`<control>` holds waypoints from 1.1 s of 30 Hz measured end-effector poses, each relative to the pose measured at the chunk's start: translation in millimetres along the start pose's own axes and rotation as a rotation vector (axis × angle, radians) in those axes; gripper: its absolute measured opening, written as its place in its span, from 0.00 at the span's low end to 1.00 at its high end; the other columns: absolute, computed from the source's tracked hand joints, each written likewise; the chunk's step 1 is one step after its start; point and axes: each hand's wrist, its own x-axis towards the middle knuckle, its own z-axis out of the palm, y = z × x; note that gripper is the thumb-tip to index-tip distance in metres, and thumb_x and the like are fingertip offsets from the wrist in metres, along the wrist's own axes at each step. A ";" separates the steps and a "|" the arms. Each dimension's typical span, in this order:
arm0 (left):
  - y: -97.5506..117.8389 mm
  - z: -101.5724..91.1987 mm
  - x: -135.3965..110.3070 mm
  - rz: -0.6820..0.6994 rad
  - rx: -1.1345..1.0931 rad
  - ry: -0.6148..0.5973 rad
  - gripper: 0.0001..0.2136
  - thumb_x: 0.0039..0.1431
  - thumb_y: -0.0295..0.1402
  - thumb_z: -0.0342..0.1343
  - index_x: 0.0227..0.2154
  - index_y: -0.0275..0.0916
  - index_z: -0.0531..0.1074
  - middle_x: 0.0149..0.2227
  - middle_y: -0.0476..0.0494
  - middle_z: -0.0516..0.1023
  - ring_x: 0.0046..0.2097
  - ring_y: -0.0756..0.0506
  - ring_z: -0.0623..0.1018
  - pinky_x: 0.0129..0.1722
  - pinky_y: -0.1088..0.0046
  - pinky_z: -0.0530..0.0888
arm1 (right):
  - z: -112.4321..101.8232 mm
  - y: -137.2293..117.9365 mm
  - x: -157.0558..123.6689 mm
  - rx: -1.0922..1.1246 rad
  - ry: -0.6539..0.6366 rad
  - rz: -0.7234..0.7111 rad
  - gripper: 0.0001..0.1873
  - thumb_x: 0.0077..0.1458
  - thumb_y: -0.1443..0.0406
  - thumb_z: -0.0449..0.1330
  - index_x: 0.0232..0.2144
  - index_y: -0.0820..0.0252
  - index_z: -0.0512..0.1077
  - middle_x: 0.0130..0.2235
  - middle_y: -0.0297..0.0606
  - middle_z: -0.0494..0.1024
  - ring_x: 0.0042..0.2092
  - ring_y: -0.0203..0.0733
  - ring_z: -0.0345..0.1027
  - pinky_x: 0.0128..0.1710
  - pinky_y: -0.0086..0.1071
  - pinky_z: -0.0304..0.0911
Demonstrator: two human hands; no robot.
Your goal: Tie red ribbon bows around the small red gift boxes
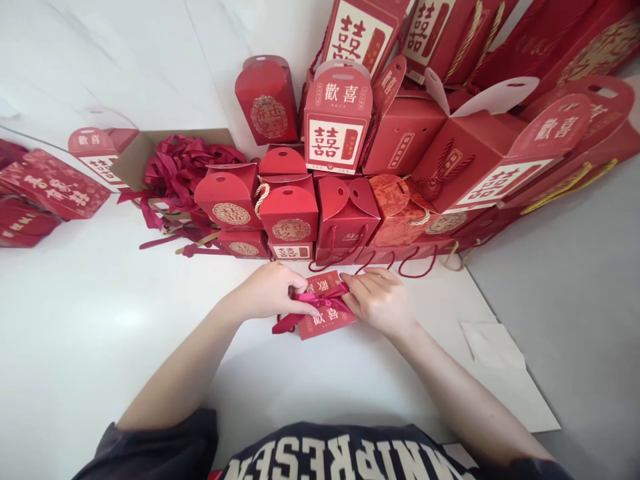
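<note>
A small red gift box (327, 324) with white characters lies in front of me on the white table. Across its top runs a dark pink ribbon (286, 324), gathered in a bow or knot near the middle. My left hand (273, 292) pinches the ribbon on the left side of the knot, thumb over the box top. On the other side, my right hand (377, 300) has its fingers closed on the ribbon at the box's right edge. The lower sides of the box are mostly hidden.
Stacked red gift boxes (289, 212) and larger red bags stand along the back. A cardboard box (135, 160) full of loose ribbons (183, 163) is at the back left. More red packages (55, 183) lie far left. A white tissue (493, 345) rests at right, near the table edge.
</note>
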 end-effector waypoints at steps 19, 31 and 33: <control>-12.9 -10.3 0.5 -0.212 -0.244 -0.125 0.25 0.58 0.47 0.54 0.12 0.37 0.60 0.10 0.53 0.58 0.15 0.55 0.59 0.17 0.76 0.55 | 1.5 3.2 2.3 0.010 -0.080 -0.077 0.21 0.63 0.66 0.51 0.18 0.59 0.67 0.18 0.34 0.69 0.21 0.36 0.59 0.29 0.34 0.50; -23.7 -20.0 -1.6 -0.105 -0.456 -0.299 0.18 0.56 0.45 0.58 0.19 0.35 0.71 0.13 0.54 0.62 0.17 0.55 0.60 0.19 0.77 0.56 | 2.4 1.8 -1.8 0.056 -0.144 -0.013 0.19 0.62 0.67 0.51 0.18 0.59 0.67 0.18 0.35 0.72 0.21 0.37 0.61 0.29 0.34 0.50; -30.0 -17.4 0.7 -0.067 -0.511 -0.318 0.18 0.57 0.44 0.57 0.20 0.35 0.71 0.13 0.54 0.61 0.17 0.55 0.59 0.19 0.78 0.57 | 2.8 1.9 -2.6 0.043 -0.138 -0.011 0.19 0.62 0.68 0.51 0.18 0.59 0.67 0.18 0.35 0.71 0.21 0.37 0.61 0.29 0.34 0.51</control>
